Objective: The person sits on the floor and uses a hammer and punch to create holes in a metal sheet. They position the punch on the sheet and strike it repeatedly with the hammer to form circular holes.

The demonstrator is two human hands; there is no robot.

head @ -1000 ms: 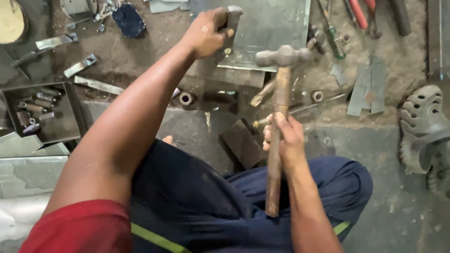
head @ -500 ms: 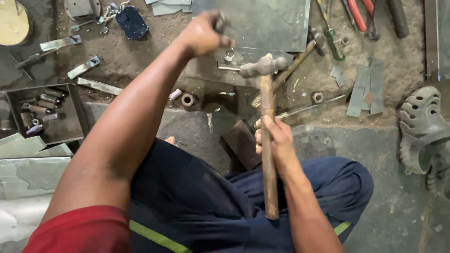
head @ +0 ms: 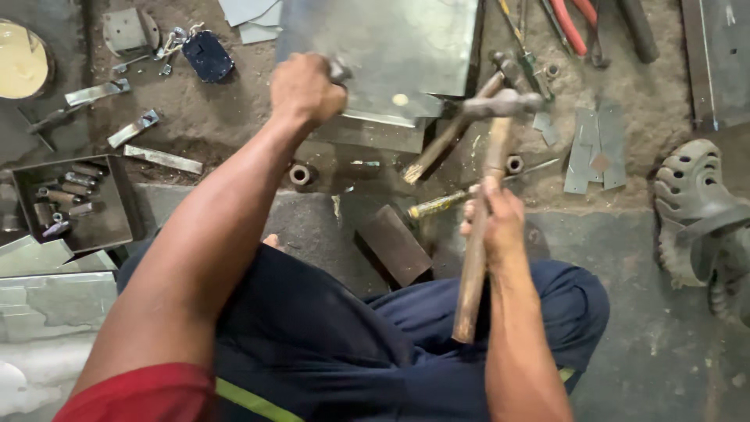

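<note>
The person sits on the workshop floor with the right hand (head: 494, 223) clenched round the wooden handle of a hammer (head: 491, 168), gripping about the middle of its length, the steel head raised over the work and slightly blurred. The left hand (head: 306, 87) is closed in a fist on a small dark metal tool (head: 339, 70) – possibly a punch, though too little shows to tell – set on the near part of a grey steel sheet (head: 391, 47) that lies flat on the ground ahead.

The chief danger is to the left fist: it sits close under the hammer's path, so a blow that drifts sideways or glances off the small tool's top could land on the knuckles. A mid-handle grip gives less leverage but also leaves the butt end free near the thigh, where it could catch the trousers. The sheet rests on uneven clutter, so it may bounce or shift under a strike and throw the tool off its mark. A second hammer (head: 461, 129) lies just beside the striking zone, along with a yellow-handled screwdriver (head: 437, 205) and a rusty metal block (head: 394, 244) – any of these could deflect a low swing. Loose offcuts (head: 594, 148) lie to the right
</note>
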